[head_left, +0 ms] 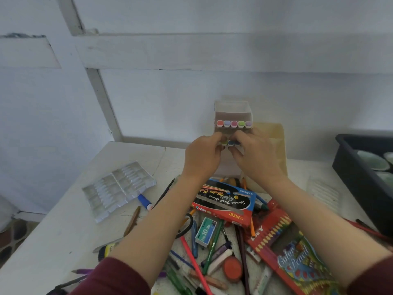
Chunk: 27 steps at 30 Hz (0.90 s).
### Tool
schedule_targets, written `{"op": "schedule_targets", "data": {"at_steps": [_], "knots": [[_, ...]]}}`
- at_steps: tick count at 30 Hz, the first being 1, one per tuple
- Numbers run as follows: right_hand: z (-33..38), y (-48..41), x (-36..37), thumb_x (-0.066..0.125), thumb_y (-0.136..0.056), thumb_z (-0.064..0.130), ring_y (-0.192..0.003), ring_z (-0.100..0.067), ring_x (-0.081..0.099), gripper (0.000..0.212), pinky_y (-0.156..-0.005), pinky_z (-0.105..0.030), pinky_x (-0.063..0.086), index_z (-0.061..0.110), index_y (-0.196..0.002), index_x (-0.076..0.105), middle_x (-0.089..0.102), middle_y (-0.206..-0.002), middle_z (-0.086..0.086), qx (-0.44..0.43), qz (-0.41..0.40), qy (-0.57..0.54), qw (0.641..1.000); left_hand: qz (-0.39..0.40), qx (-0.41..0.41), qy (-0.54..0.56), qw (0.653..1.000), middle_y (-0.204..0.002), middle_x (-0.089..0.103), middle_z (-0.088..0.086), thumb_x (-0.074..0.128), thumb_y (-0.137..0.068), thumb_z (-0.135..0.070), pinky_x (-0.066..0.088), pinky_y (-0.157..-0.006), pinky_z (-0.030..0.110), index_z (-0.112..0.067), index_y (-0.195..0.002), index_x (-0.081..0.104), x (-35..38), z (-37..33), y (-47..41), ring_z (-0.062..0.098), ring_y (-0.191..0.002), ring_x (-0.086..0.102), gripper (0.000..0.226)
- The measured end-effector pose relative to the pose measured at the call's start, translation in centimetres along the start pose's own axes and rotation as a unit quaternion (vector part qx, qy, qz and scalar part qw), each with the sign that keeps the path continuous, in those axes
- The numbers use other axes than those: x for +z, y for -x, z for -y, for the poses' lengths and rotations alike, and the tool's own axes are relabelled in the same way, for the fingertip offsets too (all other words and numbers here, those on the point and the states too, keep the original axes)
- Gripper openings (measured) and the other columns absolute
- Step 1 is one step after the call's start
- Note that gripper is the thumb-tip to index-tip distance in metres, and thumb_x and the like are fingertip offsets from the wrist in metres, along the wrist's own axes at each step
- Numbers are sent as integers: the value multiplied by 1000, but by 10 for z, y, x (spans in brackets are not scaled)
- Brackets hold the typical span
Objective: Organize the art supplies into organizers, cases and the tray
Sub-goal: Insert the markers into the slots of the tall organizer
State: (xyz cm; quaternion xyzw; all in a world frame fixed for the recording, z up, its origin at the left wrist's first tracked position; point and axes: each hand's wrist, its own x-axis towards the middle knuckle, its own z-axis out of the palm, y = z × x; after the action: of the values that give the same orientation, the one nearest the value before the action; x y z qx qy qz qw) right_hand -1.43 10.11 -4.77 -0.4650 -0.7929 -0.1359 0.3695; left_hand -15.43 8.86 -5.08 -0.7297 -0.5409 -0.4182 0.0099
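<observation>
- Right now, gripping the clear case (232, 109) with left hand (202, 156) and right hand (255, 154), both curled round its lower half, up at 12 o'clock.
- Held off the worktop (63, 231) and tipped toward the face, likely for pushing markers (234, 123) in side by side, caps out.
- Thin see-through plastic, boxy; small square caps in bright colours.
- Down at 6 o'clock, a messy pile of pens (212, 241) and shiny card boxes, not yet sorted.
- Over at 3 o'clock, a dark tray (348, 173), hard and deep.

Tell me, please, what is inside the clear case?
The clear case holds a row of five markers, caps showing. A lower row is mostly hidden behind the left hand and right hand.
</observation>
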Motion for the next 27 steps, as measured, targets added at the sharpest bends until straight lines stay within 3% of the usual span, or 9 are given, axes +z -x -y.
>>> {"op": "schedule_targets", "data": {"at_steps": [5, 13, 17, 20, 23, 25, 27], "knots": [[1, 1, 3, 73, -72, 5, -74, -26, 59, 14, -59, -25, 35, 9, -78, 62, 67, -80, -8, 5, -7, 8, 1000, -37, 18, -34, 999, -76, 72, 4, 64, -85, -6, 39, -57, 21, -11, -89, 70, 3, -2, 4, 25, -62, 66, 9], [3, 2, 2, 71, -72, 3, -73, -27, 58, 13, -57, -27, 37, 7, -80, 62, 67, -79, -8, 11, -1, 13, 1000, 37, -16, -17, 999, -100, 72, 8, 54, -93, -12, 36, -68, 20, -13, -114, 67, -11, -11, 6, 25, -85, 65, 24], [10, 12, -8, 66, -76, 2, -82, -27, 60, 31, -68, -30, 43, 7, -106, 61, 66, -96, -9, 5, 32, 2, 999, 48, -38, 24, 998, -114, 68, -1, 55, -92, -12, 35, -76, 13, -19, -125, 62, -32, -12, 22, 11, -87, 61, 34], [23, 32, -24, 66, -79, 6, -96, -24, 58, 40, -81, -26, 42, 7, -118, 57, 63, -109, -9, 20, 44, -33, 998, 68, -86, 38, 993, -107, 68, -12, 58, -90, -15, 37, -75, 12, -23, -114, 67, -52, -3, 41, 2, -80, 57, 27], [30, 52, -37, 63, -85, 31, -104, -23, 55, 41, -86, -30, 39, 15, -122, 54, 61, -114, -4, 34, 187, -18, 982, 141, -136, 45, 980, -92, 66, -15, 62, -87, -14, 44, -76, 15, -23, -103, 71, -74, 12, 67, 4, -80, 61, 21], [30, 67, -40, 57, -84, 53, -117, -22, 47, 62, -97, -36, 36, 25, -136, 39, 52, -129, -1, 61, 348, 23, 935, 190, -166, 36, 967, -87, 66, -15, 64, -84, -14, 45, -79, 21, -24, -100, 72, -85, 22, 87, 3, -83, 61, 20], [29, 81, -38, 57, -77, 66, -126, -24, 40, 84, -104, -39, 30, 33, -145, 21, 40, -142, 1, 75, 435, 38, 896, 225, -182, 41, 956, -87, 65, -17, 68, -81, -17, 45, -81, 21, -29, -97, 71, -94, 32, 106, -3, -85, 60, 20]]}}
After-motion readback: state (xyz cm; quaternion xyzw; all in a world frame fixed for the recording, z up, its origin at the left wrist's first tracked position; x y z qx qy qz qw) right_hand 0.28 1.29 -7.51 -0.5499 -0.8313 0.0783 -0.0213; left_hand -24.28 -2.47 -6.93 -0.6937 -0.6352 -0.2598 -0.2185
